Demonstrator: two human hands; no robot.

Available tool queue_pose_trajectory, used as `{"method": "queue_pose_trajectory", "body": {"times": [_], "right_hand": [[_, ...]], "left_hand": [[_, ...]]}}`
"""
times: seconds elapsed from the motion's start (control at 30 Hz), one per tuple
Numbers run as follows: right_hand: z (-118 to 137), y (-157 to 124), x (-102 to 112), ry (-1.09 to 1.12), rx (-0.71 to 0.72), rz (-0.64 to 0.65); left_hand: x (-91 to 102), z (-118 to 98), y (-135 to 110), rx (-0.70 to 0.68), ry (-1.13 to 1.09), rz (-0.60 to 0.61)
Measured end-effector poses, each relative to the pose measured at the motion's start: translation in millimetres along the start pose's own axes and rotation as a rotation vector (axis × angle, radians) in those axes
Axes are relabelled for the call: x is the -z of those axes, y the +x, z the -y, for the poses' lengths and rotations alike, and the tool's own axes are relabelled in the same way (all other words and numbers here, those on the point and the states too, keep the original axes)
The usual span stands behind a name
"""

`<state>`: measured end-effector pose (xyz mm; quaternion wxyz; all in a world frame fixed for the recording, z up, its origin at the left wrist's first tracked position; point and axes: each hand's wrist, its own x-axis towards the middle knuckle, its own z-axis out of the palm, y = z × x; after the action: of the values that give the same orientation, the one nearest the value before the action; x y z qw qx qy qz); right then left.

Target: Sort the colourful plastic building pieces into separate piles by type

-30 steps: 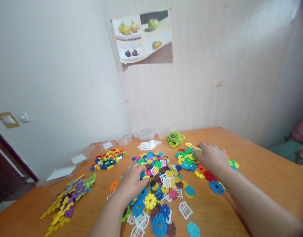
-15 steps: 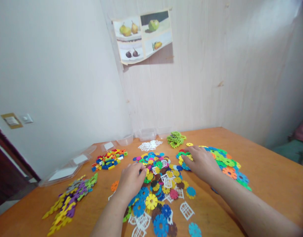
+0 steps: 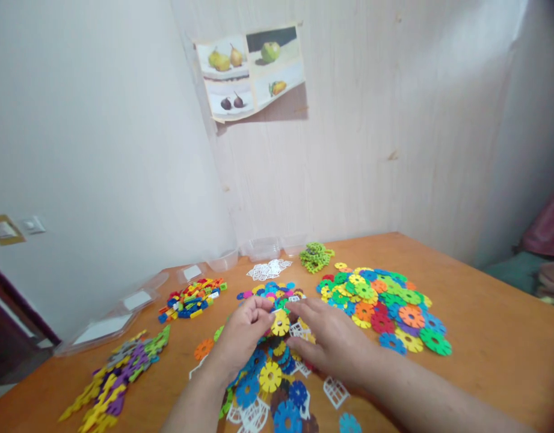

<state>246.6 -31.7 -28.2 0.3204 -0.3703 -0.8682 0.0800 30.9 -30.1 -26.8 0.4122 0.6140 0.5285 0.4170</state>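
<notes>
My left hand [image 3: 244, 334] is over the middle pile, thumb and fingers closed on the edge of a yellow notched plastic disc [image 3: 280, 323]. A sliver of white shows at its fingertips, too small to name. Just right of that disc is my right hand [image 3: 324, 335], its thumb and fingers apart and nothing visible between them. Beneath both hands spreads a mixed pile of notched discs, among them a larger blue disc [image 3: 287, 416] and another yellow disc [image 3: 270, 376]. White window-shaped pieces [image 3: 335, 392] lie among and beside them. The hands cover part of the pile.
To the right lies a heap of larger coloured discs [image 3: 382, 322]. Green pieces [image 3: 316, 257] and white pieces [image 3: 268, 270] sit at the back. Small bricks [image 3: 193, 299] and long interlocking pieces [image 3: 123, 376] are on the left. Clear plastic containers [image 3: 222, 260] line the back edge.
My right hand has moved left from the right-hand disc heap to beside my left hand. The left hand has shifted slightly right, and a yellow disc now shows at its fingertips.
</notes>
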Motion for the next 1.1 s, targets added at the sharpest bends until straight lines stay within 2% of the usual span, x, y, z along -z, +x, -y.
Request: {"method": "queue_pose_trajectory", "body": {"times": [0.13,0.27,0.37,0.47,0.57,0.63,0.73,0.83,0.9,1.0,1.1], "right_hand": [[10,-1,-3,-0.014,-0.001,0.067],[1,0,-5,-0.039,-0.036,0.055],[-19,4,1,-0.100,-0.119,-0.049],[-48,9,13,-0.238,-0.255,-0.154],[-77,11,27,-0.383,-0.404,-0.162],[-92,11,33,-0.442,-0.502,-0.138],[-105,8,37,-0.497,-0.618,-0.112],[-106,7,37,-0.518,-0.659,-0.129],[-103,8,35,-0.502,-0.623,-0.151],[-93,10,30,-0.426,-0.496,-0.166],[-79,11,22,-0.304,-0.379,-0.157]], "left_hand": [[-8.9,1,-3,0.013,-0.075,0.122],[-12.2,-1,-3,0.023,-0.073,0.140],[-7.2,-6,-1,0.023,-0.067,0.030],[4.6,-9,1,0.012,-0.035,-0.181],[17.1,-7,3,0.001,0.005,-0.335],[22.6,-5,3,0.007,0.052,-0.356],[25.7,-3,3,0.006,0.135,-0.326],[24.9,1,4,-0.008,0.216,-0.301],[23.5,5,5,-0.017,0.267,-0.266],[20.7,13,5,-0.042,0.329,-0.163],[17.7,17,4,-0.120,0.511,-0.053]]}}
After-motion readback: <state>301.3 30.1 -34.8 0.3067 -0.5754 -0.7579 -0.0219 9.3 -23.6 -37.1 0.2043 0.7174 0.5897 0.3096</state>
